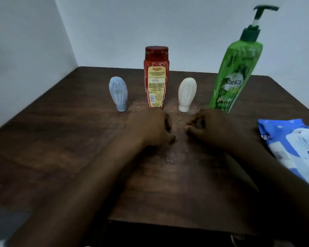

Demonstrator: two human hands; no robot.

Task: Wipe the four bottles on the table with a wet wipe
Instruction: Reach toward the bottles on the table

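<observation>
Both forearms reach in from the near edge of the table (61, 139). Left hand (150, 127) and right hand (219, 129) rest knuckles-up on the wood, near each other but apart. The fingers of each are curled in toward the palm and grasp nothing.

Four bottles stand upright in a row just past the fingertips. The red bottle (156, 79) is right beyond the left knuckles, and the blue bottle (118, 93) is further left of them. The white bottle (186, 93) stands beyond the gap between the two hands. The green pump bottle (234, 77) stands just behind the right knuckles. All four show pale streaks.

A blue-and-white wipes pack (296, 145) lies flat just right of the right hand, not touching it. Whitish smears mark the wood around the fingertips.
</observation>
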